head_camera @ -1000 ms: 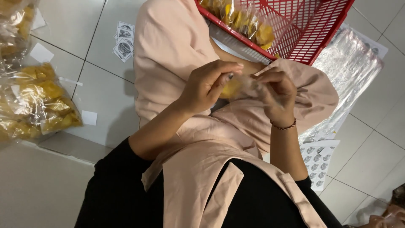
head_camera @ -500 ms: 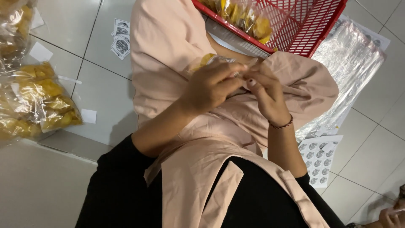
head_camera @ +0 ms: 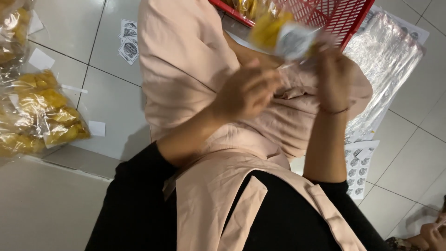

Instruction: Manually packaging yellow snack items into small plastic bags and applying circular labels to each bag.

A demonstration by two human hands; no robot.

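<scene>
Labelling step in hand: small clear snack packet (head_camera: 278,37) of yellow chips held up at chest height before red basket (head_camera: 344,18), blurred. Right hand (head_camera: 337,76) gripping packet; left hand (head_camera: 246,90) curled just below it, grip unclear. Needs firm pinch.

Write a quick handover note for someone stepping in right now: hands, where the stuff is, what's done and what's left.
Right hand holds a small clear snack packet, blurred, raised toward the red basket.
Left hand sits just below the packet; contact unclear.
Done: filled packets already lie in the basket.
Left: bulk bags of yellow chips on the floor, a stack of empty clear bags, and sticker sheets.
</scene>
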